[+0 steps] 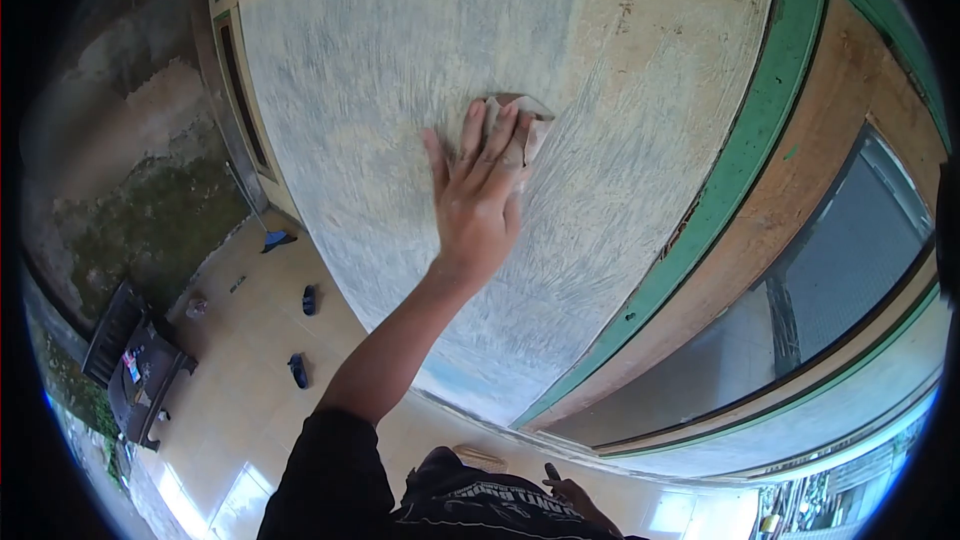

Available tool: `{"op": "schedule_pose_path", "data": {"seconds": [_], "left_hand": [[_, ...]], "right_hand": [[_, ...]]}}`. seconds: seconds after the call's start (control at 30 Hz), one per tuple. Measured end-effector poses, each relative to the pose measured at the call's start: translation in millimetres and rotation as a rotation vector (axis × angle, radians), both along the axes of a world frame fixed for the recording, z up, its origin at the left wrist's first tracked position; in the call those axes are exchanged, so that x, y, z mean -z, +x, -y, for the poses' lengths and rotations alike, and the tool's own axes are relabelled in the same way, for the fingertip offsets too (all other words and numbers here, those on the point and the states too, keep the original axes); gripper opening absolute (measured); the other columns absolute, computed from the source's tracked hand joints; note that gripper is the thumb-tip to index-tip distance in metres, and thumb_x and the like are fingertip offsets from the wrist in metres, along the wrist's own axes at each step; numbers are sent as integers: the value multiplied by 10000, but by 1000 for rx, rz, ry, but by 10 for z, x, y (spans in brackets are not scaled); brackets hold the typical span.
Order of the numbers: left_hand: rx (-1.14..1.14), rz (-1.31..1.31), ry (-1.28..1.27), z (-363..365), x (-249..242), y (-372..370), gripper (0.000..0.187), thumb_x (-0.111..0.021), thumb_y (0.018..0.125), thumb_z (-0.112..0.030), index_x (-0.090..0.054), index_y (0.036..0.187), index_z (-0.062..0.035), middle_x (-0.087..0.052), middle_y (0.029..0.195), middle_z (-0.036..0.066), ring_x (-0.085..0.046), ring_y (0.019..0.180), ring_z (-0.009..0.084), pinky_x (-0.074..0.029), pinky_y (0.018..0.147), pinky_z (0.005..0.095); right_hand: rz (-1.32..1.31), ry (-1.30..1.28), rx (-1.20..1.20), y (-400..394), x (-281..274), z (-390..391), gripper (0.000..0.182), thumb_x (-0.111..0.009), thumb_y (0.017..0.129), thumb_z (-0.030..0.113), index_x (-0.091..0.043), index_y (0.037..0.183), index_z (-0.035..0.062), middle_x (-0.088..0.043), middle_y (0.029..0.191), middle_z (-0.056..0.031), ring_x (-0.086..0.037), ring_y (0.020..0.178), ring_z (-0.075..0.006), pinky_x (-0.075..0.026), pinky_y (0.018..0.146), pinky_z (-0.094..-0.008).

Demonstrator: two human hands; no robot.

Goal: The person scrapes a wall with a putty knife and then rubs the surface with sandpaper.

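My left hand (478, 190) presses a folded piece of sandpaper (538, 130) against the wall (400, 60). Its fingers point upward over the sheet, and the outermost finger on the left rests apart from it. Pale on the outside, the sheet shows a brownish part at its top edge. The wall surface around it is scratched and patchy, in whitish blue and cream. Low in the view, partly behind my dark shirt (480, 505), is my right hand (575, 495). It is small and shadowed, and its fingers are hard to make out.
To the right stand a green door frame (735, 165) and a wooden window frame (800, 210) with glass. On the tiled floor (250, 310) at left are a broom (275, 238), a pair of dark sandals (298, 371) and a dark bench (150, 380) with small items on it.
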State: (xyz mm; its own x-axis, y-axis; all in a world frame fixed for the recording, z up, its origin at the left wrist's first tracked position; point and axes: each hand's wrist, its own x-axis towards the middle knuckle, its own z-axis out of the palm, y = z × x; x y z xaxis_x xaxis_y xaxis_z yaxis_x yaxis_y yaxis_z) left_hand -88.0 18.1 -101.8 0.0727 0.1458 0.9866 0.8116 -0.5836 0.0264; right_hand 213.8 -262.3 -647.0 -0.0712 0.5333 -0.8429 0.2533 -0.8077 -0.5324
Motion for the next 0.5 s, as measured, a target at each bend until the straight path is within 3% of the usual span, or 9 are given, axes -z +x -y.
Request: {"op": "schedule_pose_path", "data": {"seconds": [0.07, 0.13, 0.23, 0.33, 0.4, 0.5], "left_hand": [[-61, -38, -13, -65, -72, -50, 428, -434, 878, -27, -461, 1302, -75, -416, 1372, 128, -276, 1335, 322, -75, 1066, 597], [-108, 32, 97, -127, -554, -78, 397, -494, 875, -68, -496, 1268, -117, -391, 1403, 19, -280, 1341, 262, -101, 1069, 610], [-54, 78, 173, -188, -839, -44, 385, -509, 876, -95, -505, 1260, -118, -387, 1405, 27, -275, 1342, 276, -106, 1067, 611], [60, 108, 84, -103, -367, 36, 368, -520, 877, -137, -523, 1245, -117, -399, 1398, 37, -269, 1342, 304, -103, 1068, 609], [51, 61, -68, -25, 272, 73, 354, -518, 882, -169, -538, 1233, -121, -417, 1385, 49, -261, 1343, 322, -60, 1072, 606], [24, 46, -46, -63, 609, 53, 352, -511, 887, -173, -540, 1235, -130, -429, 1376, 47, -258, 1346, 318, -4, 1074, 597]], "right_hand": [[32, -20, -4, 82, -2, 23, 461, -674, 709, 541, -564, 683, 94, -443, 521, 12, -408, 436, -103, -328, 411, -270], [81, -47, -16, 71, 3, 52, 443, -656, 726, 529, -571, 714, 95, -434, 517, 18, -394, 430, -98, -317, 406, -264], [133, -78, -42, 111, 56, 197, 418, -630, 752, 512, -581, 761, 97, -421, 509, 27, -372, 420, -90, -300, 400, -256], [162, -115, -72, 94, 77, 194, 397, -604, 779, 494, -592, 808, 98, -408, 502, 37, -351, 410, -83, -283, 393, -248], [187, -144, -88, 8, 99, 165, 385, -587, 796, 482, -598, 839, 99, -399, 497, 43, -337, 404, -77, -272, 389, -243], [208, -178, -99, 30, 117, 303, 372, -561, 822, 465, -609, 886, 101, -386, 490, 53, -315, 394, -70, -255, 382, -235]]}}
